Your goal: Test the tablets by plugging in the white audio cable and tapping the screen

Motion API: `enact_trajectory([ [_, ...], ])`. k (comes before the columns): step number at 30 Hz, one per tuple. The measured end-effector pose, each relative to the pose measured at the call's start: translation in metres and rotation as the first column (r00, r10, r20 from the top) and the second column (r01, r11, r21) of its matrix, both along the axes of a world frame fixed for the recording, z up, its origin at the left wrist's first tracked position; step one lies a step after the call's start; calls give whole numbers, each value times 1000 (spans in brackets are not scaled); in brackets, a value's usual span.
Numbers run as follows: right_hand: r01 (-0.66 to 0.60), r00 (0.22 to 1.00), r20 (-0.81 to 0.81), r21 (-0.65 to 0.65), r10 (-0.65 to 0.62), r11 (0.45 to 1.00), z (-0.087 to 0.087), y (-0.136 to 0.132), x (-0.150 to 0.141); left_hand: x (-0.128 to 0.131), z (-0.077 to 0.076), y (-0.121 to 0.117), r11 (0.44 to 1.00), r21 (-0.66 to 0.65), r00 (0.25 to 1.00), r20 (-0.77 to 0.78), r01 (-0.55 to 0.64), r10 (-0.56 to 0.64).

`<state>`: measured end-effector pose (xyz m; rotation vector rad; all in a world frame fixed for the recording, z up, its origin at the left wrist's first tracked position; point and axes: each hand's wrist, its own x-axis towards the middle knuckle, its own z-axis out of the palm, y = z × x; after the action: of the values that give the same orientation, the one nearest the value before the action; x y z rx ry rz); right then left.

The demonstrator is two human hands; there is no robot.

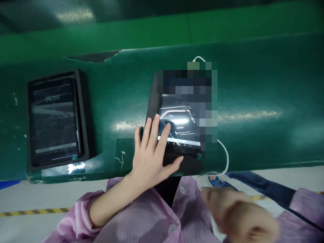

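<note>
Surface (pixel 253 141), green, bears left tray (pixel 86 128) with left tablet (pixel 54 121), lit, untouched. Central tablet (pixel 183 128) sits in central tray (pixel 152 98), apparently mid-handling; what remains cannot be judged, pixelation hiding right side. Left hand (pixel 149 162) spread across lower-left corner, gripping nothing; right hand (pixel 243 216) blurred, off surface, openness and hold unclear. White cable (pixel 227 157) loops alongside.

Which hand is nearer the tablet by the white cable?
Left. Left hand is over the lower left of the tablet; right hand, blurred, is below and right of it.

Right hand (pixel 240 214) blurred; middle tablet (pixel 181 118) partly pixelated
</note>
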<state>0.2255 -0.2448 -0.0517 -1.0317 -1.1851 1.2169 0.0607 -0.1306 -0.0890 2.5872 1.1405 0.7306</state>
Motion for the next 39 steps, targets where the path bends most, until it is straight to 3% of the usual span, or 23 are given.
enact_trajectory([
  [1,-180,978,104,-31,182,983,1,0,4,0,0,0,1000,-6,1000,-1,-4,4],
  [3,-446,819,329,-150,470,882,8,4,19,1,0,1,1000,-12,1000,-3,-22,22],
  [5,-488,661,487,-300,571,820,23,15,40,2,0,2,998,-16,998,-6,-56,56],
  [6,-475,629,534,-312,565,823,32,23,52,2,0,3,997,-21,997,-8,-71,71],
  [8,-431,642,594,-242,484,869,49,50,74,3,0,3,995,-37,996,-9,-89,89],
  [10,-298,692,659,-110,294,948,60,90,89,3,0,4,994,-52,996,-2,-93,93],
  [11,-131,671,722,-109,169,985,61,113,93,3,-1,4,994,-55,996,4,-94,94],
  [13,252,579,810,-74,-89,965,55,163,97,2,-2,4,994,-53,995,14,-95,96],
  [15,365,583,808,-164,-88,917,43,208,95,2,-3,4,994,-48,995,21,-97,98],
  [19,319,690,723,-354,41,879,23,260,87,3,-6,4,993,-63,994,15,-103,104],
  [39,348,812,583,-449,-25,823,14,258,86,2,0,8,975,-218,998,-42,-52,44],
])
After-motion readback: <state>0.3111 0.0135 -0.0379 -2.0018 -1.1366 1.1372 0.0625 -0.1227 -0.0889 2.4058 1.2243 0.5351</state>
